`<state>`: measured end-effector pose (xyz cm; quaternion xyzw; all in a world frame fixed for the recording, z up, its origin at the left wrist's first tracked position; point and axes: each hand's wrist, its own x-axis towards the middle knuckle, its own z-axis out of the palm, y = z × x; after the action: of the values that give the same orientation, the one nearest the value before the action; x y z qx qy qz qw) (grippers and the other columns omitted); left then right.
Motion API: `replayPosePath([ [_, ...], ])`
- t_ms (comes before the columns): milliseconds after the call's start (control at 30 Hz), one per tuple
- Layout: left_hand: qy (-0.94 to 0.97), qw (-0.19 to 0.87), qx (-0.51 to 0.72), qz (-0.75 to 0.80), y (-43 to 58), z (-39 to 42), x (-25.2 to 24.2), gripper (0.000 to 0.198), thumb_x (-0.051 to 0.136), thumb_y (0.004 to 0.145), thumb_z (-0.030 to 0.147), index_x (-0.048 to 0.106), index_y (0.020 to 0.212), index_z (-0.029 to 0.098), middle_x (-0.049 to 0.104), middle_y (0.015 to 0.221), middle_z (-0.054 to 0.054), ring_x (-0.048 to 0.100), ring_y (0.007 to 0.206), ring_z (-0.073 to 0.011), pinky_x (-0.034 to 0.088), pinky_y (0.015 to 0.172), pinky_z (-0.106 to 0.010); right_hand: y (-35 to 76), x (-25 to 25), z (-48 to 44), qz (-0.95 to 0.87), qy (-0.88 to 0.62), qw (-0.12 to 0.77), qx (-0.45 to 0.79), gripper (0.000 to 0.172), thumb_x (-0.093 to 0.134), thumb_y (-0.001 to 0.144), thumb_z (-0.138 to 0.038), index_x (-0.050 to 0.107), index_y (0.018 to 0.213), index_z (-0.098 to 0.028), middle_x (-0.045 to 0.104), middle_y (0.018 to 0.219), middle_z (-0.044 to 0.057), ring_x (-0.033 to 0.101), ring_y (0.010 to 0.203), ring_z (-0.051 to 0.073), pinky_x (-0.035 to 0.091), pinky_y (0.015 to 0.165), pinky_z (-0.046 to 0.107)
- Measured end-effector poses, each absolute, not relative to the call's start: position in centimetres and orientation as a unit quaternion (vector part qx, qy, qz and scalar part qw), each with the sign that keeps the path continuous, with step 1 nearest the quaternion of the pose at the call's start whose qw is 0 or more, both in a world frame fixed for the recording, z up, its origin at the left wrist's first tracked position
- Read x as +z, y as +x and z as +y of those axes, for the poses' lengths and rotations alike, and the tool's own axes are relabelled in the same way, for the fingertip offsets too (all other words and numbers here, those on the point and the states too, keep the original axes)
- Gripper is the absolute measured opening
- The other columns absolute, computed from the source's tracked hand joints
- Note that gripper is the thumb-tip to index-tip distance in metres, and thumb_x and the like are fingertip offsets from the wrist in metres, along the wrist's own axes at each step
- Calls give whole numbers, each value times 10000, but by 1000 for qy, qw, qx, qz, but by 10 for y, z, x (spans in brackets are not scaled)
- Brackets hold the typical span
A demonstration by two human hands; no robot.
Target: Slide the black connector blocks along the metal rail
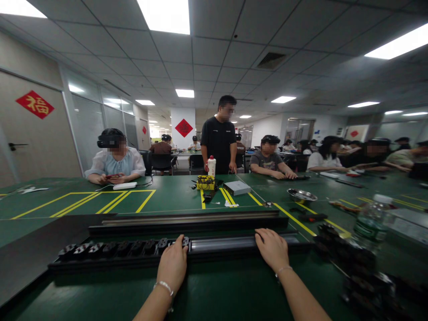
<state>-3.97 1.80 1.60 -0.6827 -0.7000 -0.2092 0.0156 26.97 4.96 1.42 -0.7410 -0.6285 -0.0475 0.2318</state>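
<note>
A long black channel (230, 257) with a shiny metal inside lies across the table in front of me. Its left part holds a row of black socket modules (123, 248), several with pale markings on top. My left hand (172, 263) closes on the rightmost socket module (185, 242), fingertips over its top. Over the channel's right part, my right hand (272, 249) grips the edge with bent fingers; its fingertips are partly hidden. Between the hands the metal strip is bare. Just behind runs a second black channel (187, 227), parallel to the first.
Blurred black parts (364, 272) are piled at the right, near a water bottle (372, 220). Farther back are a metal bowl (302, 195), a grey box (236, 187) and a yellow cable-wrapped block (205, 182). A dark panel (30, 254) is at the left. People sit or stand across the table.
</note>
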Motion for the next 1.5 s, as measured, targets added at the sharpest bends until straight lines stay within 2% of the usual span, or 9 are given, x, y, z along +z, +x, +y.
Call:
replayPosePath([
  [1100,-682,35,-226,-695,-41,21,10,400,302,872,232,471,1206,90,667,1041,-125,605,978,-181,417,865,-307,270,14,50,-628,-743,229,-48,417,281,848,-392,613,1086,-308,586,1196,-12,431,1166,189,277,958,395],
  [1500,-680,11,-224,-698,-40,19,13,407,292,881,234,459,1219,83,656,1058,-136,596,990,-178,404,880,-304,269,17,48,-628,-742,230,-41,421,274,850,-391,614,1080,-296,588,1194,-14,428,1175,193,281,958,402],
])
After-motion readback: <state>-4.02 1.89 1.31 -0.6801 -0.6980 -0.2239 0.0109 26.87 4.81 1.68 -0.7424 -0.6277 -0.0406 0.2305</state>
